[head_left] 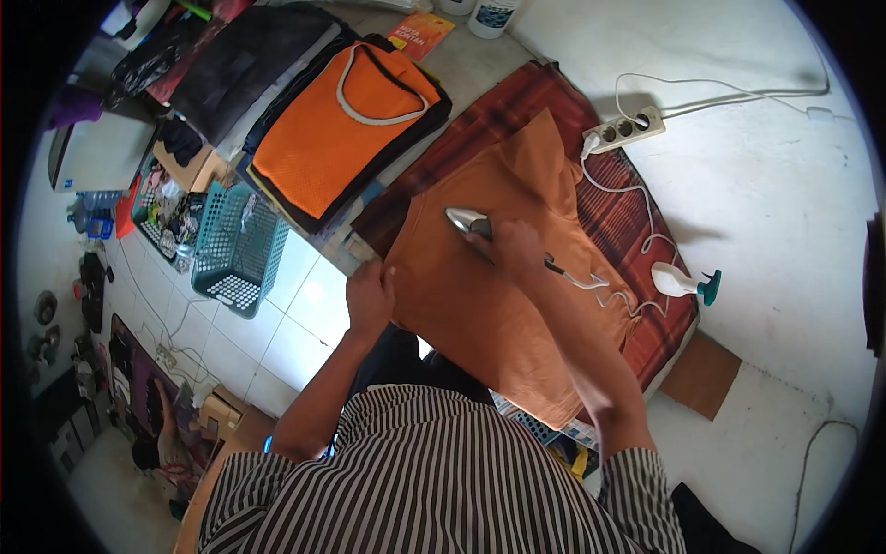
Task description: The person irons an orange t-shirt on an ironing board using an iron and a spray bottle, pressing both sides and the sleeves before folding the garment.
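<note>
A brown-orange shirt (480,314) lies spread over a dark red plaid cloth (498,106), its near end hanging over the edge toward me. My right hand (515,247) is closed round the handle of a clothes iron (460,218). The iron's silver soleplate end rests on the shirt, pointing to the left, and its white cord trails off to the right. At the shirt's left edge, my left hand (371,297) has its fingers curled over the fabric and pinches it. A white spray bottle (678,281) with a green trigger lies on the plaid cloth to the right.
Folded clothes with an orange shirt (337,138) on top are stacked at the far left. A power strip (626,131) with plugged cords sits by the white wall. Green plastic baskets (242,245) stand on the tiled floor. Another person (166,443) shows at the lower left.
</note>
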The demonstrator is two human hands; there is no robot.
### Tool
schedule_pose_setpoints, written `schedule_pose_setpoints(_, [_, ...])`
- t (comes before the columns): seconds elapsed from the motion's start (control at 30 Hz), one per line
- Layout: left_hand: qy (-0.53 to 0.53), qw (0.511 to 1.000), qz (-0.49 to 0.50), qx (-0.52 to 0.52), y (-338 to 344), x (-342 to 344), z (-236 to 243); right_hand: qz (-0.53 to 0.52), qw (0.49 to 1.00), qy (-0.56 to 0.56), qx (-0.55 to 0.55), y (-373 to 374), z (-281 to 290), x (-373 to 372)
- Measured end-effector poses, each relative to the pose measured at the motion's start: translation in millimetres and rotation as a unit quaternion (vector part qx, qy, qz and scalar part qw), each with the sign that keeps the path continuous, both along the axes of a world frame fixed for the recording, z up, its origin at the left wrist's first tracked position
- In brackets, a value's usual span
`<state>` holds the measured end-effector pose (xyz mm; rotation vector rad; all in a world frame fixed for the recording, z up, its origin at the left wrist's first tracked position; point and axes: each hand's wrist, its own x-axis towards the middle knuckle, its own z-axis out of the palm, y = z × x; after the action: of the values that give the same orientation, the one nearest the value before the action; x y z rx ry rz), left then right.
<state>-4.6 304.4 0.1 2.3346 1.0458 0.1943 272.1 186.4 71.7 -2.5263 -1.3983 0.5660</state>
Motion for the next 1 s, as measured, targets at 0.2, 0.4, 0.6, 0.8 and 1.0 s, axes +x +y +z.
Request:
schedule_pose_setpoints(0.2, [-0.059, 0.988, 0.128, -0.06, 9, -20, -16, 0.218, 0.975, 0.03, -0.015, -33, -8, -23])
schedule_pose_setpoints(0.4, [-0.219, 0.926, 0.277, -0.135, -63, -55, -67, 0.146, 0.988, -0.035, -0.022, 3, 0, -13])
schedule_pose_setpoints(0.6, [-0.243, 0.898, 0.267, -0.254, -31, -87, -78, 0.387, 0.922, -0.013, 0.015, -4, -8, -41])
schedule_pose_setpoints(0.8, [-0.119, 0.822, 0.307, -0.464, -28, -118, -81, 0.461, 0.885, -0.043, -0.046, 9, 19, -59])
schedule_pose_setpoints(1.0, [-0.152, 0.894, 0.186, -0.378, -41, -108, -59, 0.501, 0.865, 0.002, -0.014, -17, -10, -53])
